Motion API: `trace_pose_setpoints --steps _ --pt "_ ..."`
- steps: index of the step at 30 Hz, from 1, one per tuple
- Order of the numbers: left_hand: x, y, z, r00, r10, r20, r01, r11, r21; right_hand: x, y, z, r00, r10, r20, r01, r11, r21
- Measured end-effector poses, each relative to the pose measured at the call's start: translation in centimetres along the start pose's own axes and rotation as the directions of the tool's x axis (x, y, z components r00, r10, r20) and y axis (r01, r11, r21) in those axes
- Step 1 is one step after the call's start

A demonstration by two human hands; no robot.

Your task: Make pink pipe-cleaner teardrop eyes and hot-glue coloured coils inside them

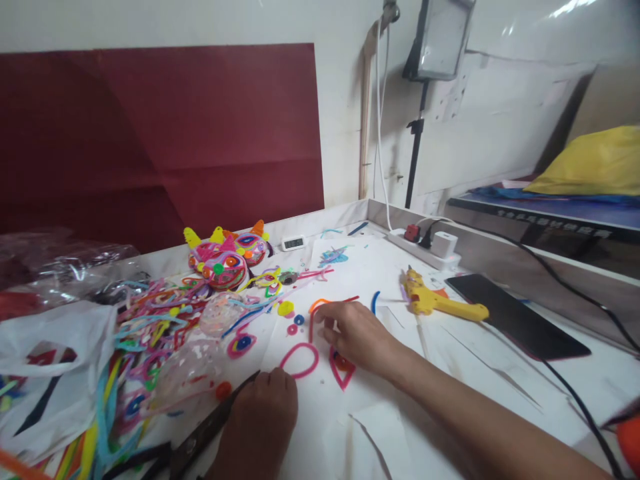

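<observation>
My left hand (pixel 265 413) is curled at the front of the table, its fingers closed at the end of a pink pipe cleaner loop (pixel 316 363). Dark scissors (pixel 200 430) lie along its left side. Further right, my right hand (pixel 357 333) has bent fingers over a red pipe cleaner (pixel 311 330), which it seems to pinch; the fingertips are partly hidden. An orange pipe cleaner (pixel 320 302) curves just beyond them. Below the right hand lies a pointed pink shape (pixel 344 381) with an orange and blue centre. A pink piece with a blue disc (pixel 243 344) sits to the left.
Heaped pipe cleaners (pixel 155 320) and a white plastic bag (pixel 55 367) fill the left. Colourful animal-face pieces (pixel 223 267) stand behind, near a small digital clock (pixel 293 243). At right are a yellow glue gun (pixel 430 300), a black phone (pixel 520 317), a power strip (pixel 425 252) and cables.
</observation>
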State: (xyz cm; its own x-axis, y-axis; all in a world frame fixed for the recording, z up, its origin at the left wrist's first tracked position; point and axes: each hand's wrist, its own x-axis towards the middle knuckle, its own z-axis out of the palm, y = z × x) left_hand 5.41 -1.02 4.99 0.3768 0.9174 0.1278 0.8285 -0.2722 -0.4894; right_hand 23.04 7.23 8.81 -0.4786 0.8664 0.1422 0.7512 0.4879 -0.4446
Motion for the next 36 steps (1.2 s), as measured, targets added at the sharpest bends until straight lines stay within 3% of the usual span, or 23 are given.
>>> trace_pose_setpoints --steps 5,11,18,24,29,36 --pt "-0.3 -0.4 0.1 0.999 0.01 0.048 -0.005 0.993 -0.117 1.1 0.4 -1.1 0.989 -0.124 0.076 0.135 0.977 -0.165" --pt "-0.5 0.1 0.3 0.999 0.021 -0.028 -0.024 0.996 -0.084 3.4 -0.1 0.3 0.899 -0.326 0.293 0.401 0.881 -0.252" --pt "-0.8 0.5 0.2 0.998 -0.004 -0.057 0.001 0.998 -0.057 3.3 -0.2 0.3 0.917 -0.328 0.228 0.382 0.886 -0.261" --pt "-1.0 0.6 0.3 0.998 -0.053 -0.021 0.05 0.989 -0.141 1.7 -0.6 0.2 0.822 -0.492 0.285 0.527 0.848 -0.055" --pt "-0.9 0.5 0.2 0.998 -0.041 -0.052 0.032 0.987 -0.158 2.7 -0.4 1.1 0.794 -0.539 0.281 0.57 0.821 -0.038" --pt "-1.1 0.6 -0.8 0.992 0.007 -0.127 -0.014 0.999 -0.05 3.2 -0.3 0.9 0.772 -0.558 0.304 0.604 0.793 -0.076"
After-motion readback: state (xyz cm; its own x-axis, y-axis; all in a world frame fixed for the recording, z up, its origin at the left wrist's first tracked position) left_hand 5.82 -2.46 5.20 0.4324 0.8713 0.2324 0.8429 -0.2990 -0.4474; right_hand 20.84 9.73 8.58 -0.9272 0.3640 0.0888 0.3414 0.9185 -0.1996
